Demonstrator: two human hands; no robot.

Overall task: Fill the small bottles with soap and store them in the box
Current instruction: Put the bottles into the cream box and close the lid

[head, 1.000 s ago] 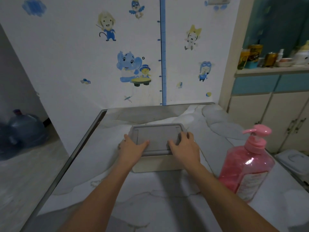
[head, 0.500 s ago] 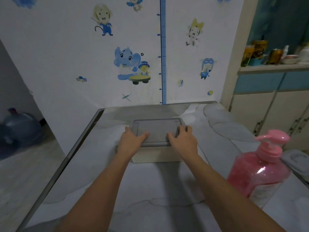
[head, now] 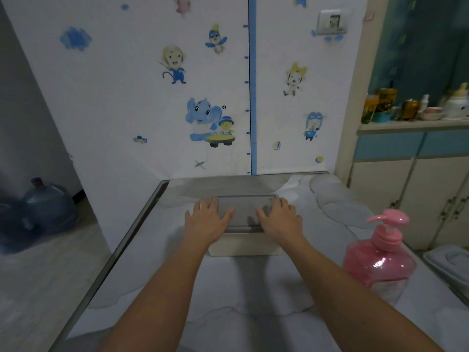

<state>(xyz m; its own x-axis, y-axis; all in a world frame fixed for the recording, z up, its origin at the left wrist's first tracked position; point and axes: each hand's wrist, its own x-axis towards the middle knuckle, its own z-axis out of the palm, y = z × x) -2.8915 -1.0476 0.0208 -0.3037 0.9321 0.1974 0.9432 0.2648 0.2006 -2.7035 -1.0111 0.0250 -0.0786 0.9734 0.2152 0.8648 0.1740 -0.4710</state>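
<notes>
Hands rest flat on the box's grey lid (head: pixel 245 210): we find our left hand (head: pixel 206 221) at the lid's 9 o'clock edge and our right hand (head: pixel 278 219) at its 3 o'clock edge, fingers spread, not clenched. The box (head: pixel 245 246) sits mid-table (head: pixel 228 301). The pink soap bottle (head: pixel 379 260) stands apart at the box's 4 o'clock.

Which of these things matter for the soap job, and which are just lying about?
For the job:
- cream plastic box with grey lid, both hands resting on the lid
- pink pump soap bottle

Lying about:
- blue water jug
- tins and jars on the shelf
</notes>
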